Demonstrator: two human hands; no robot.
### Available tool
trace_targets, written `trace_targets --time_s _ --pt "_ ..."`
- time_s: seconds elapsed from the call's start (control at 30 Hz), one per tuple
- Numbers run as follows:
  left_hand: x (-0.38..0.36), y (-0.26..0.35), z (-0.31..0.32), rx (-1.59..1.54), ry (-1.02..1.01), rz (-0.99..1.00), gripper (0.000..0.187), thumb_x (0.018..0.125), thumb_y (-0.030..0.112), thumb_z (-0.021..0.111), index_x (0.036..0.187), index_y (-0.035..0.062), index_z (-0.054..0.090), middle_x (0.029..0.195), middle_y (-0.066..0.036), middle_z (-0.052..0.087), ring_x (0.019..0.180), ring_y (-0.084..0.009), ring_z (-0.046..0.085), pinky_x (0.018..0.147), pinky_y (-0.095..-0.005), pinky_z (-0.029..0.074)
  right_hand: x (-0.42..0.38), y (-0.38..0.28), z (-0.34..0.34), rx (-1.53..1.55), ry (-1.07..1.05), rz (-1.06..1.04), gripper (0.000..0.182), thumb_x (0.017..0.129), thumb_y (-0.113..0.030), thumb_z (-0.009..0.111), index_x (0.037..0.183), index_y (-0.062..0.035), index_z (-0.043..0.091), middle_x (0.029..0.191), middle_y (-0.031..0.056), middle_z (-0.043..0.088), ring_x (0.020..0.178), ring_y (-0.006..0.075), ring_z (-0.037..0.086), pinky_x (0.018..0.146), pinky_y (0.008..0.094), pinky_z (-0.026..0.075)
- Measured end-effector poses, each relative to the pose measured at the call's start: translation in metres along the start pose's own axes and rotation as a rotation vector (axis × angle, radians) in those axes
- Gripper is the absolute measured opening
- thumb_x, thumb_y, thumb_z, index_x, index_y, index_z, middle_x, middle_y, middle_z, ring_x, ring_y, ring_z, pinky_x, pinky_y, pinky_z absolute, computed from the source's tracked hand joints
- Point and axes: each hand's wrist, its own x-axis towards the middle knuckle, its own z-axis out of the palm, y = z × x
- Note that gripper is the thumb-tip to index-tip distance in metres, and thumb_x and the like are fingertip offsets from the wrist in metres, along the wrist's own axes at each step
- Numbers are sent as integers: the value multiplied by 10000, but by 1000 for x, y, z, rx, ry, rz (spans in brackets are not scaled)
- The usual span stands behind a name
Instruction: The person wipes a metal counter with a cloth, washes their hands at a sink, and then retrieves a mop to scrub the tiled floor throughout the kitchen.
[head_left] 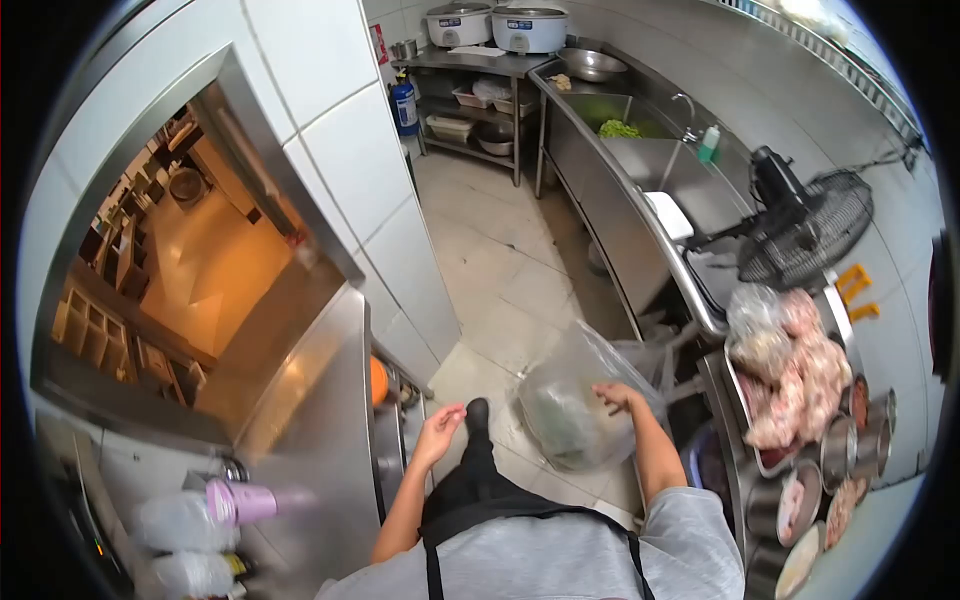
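My right hand (616,398) is closed on a large clear plastic bag (565,415) in front of my right side. The bag hangs wide and loose above the floor, with something faintly greenish showing through its lower part. My left hand (440,432) is raised in front of my left leg, beside the steel counter. Its fingers are curled in towards the thumb, and nothing shows in them.
Along the right runs a steel sink (690,170) with a black fan (805,215) at its near end. Raw meat (800,375) and metal containers (855,445) stand nearer. A steel counter (320,400) with a purple cup (240,502) is on my left. Tiled floor (480,250) leads to rice cookers (530,28).
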Motion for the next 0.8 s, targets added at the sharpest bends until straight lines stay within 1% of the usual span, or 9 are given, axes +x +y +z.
trace_targets --time_s 0.13,0.23,0.27,0.4,0.5,0.63,0.7,0.73,0.8 --pt "105 9 -41 9 -6 -50 293 865 181 473 1089 -7 494 1024 -108 568 987 -151 515 862 -260 383 45 -155 -35 106 -38 -265 588 760 -523 503 1172 -106 457 1052 98 504 961 255 488 658 414 497" --pt "214 44 -59 124 -70 9 288 867 191 468 1071 -8 512 1023 -101 571 984 -159 518 849 -267 390 75 -220 -51 29 41 -226 578 774 -523 480 1174 -105 467 1050 98 520 943 231 497 643 379 494" --pt "247 58 -59 166 -94 53 297 864 198 470 1077 -6 508 1019 -105 572 975 -165 522 841 -271 396 83 -235 -62 -161 128 -255 567 778 -519 478 1160 -101 487 1050 105 528 913 211 515 649 328 484" --pt "361 102 -56 220 -173 137 315 856 209 480 1088 -3 500 1021 -118 567 953 -177 527 824 -285 410 95 -283 -101 52 120 -308 525 790 -493 480 1137 -101 512 1040 108 553 841 213 545 662 295 472" --pt "442 134 -44 250 -197 164 314 849 201 487 1086 -4 498 1044 -127 552 953 -179 523 824 -294 413 98 -315 -143 -178 473 -478 438 818 -422 482 1074 -75 555 938 133 604 807 209 561 709 306 446" --pt "542 151 -33 321 -179 217 308 842 185 493 1083 -7 499 1069 -137 535 971 -186 512 831 -302 410 101 -384 -210 54 354 -424 355 829 -347 499 1061 -86 565 900 138 611 831 176 565 763 277 420" --pt "582 121 -47 218 -140 160 306 842 180 492 1084 -8 497 1061 -142 537 975 -191 512 833 -299 409 116 -421 -244 -63 312 -402 351 835 -332 499 1070 -79 558 899 117 618 843 154 551 786 271 404" --pt "644 133 -45 120 -97 166 305 842 176 491 1085 -9 495 1054 -147 540 979 -196 512 834 -296 407 144 -465 -294 -78 332 -528 350 835 -325 504 1074 -74 555 887 102 619 833 141 542 783 271 404" --pt "684 145 -54 164 -75 183 307 842 172 491 1091 -8 491 1051 -147 541 980 -199 513 835 -295 406 179 -507 -338 -41 290 -666 351 830 -299 526 1087 -60 544 858 72 617 814 106 519 768 258 405"
